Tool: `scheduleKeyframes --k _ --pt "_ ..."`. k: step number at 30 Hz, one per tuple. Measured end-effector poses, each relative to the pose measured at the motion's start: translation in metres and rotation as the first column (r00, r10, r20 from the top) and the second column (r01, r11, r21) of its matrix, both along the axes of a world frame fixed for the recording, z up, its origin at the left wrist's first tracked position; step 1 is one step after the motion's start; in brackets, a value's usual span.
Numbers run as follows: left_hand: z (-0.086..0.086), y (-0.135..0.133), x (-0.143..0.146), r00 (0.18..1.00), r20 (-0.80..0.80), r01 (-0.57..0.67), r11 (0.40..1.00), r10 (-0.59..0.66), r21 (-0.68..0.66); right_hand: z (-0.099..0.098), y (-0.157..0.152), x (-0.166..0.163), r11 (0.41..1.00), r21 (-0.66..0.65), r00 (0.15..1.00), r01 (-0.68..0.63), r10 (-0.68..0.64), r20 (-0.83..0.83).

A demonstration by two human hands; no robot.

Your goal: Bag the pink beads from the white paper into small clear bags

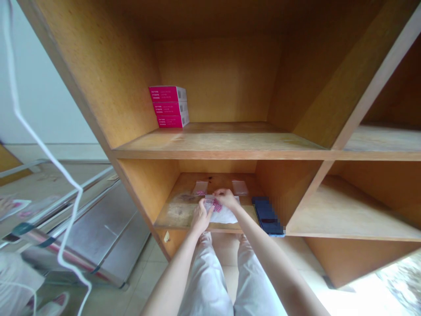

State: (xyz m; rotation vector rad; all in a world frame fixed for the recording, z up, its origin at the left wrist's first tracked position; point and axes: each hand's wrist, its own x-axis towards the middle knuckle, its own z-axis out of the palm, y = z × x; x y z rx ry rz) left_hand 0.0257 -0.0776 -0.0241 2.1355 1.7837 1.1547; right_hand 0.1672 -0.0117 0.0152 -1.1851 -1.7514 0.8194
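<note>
My left hand and right hand meet low on the wooden shelf, both closed on a small clear plastic bag that lies flat between them. The left grips the bag's near-left edge with thumb and fingers pinched; the right curls over its top, fingertips pressed on a patch of pink pieces inside. How tightly the right fingers close I cannot tell. Just beyond my hands lie two more small clear bags, one ahead of the left hand and one ahead of the right. A dark blue flat object lies near, right of my right wrist. Well above, three pink boxes sit stacked.
</note>
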Motion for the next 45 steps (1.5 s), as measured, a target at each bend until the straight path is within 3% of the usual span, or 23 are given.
scheduleKeyframes --k 6,9,12,15,20,24,32,37,42,45 --pt "0.005 -0.002 0.001 1.000 -0.012 0.007 1.000 -0.007 -0.021 0.021 -0.008 -0.007 0.965 0.041 0.928 -0.261 0.239 0.286" --pt "0.006 -0.003 0.001 1.000 -0.017 0.003 1.000 -0.004 -0.028 0.028 -0.010 -0.004 0.942 0.034 0.913 -0.333 0.314 0.262" --pt "0.005 -0.002 0.001 1.000 -0.017 -0.006 1.000 0.005 -0.019 0.031 -0.008 0.002 0.977 0.000 0.961 -0.211 0.208 0.181" --pt "0.002 -0.001 0.001 1.000 -0.015 -0.010 1.000 0.010 -0.006 0.027 -0.006 0.007 0.997 -0.043 0.964 -0.060 0.069 0.258" --pt "0.001 -0.001 0.001 1.000 -0.015 -0.006 1.000 0.007 0.014 0.015 -0.003 0.012 0.997 -0.059 0.844 -0.048 0.072 0.531" --pt "0.002 -0.002 0.001 1.000 -0.019 -0.012 1.000 0.012 0.013 0.009 -0.004 0.014 0.997 -0.054 0.807 -0.051 0.073 0.586" --pt "0.004 -0.002 0.001 1.000 -0.024 -0.006 1.000 0.006 0.010 0.001 -0.006 0.014 0.997 0.041 0.815 0.067 -0.079 0.574" --pt "0.004 -0.002 0.001 1.000 -0.015 -0.001 1.000 0.001 0.001 -0.002 -0.003 0.013 0.987 0.103 0.891 0.121 -0.154 0.428" --pt "0.003 -0.002 0.000 1.000 -0.008 0.009 1.000 -0.009 -0.010 0.010 -0.002 0.008 0.996 0.084 0.991 0.019 -0.030 0.132" --pt "0.003 -0.002 0.000 1.000 -0.003 0.010 1.000 -0.010 -0.018 0.021 -0.006 0.003 0.995 0.069 0.988 -0.067 0.056 0.144"
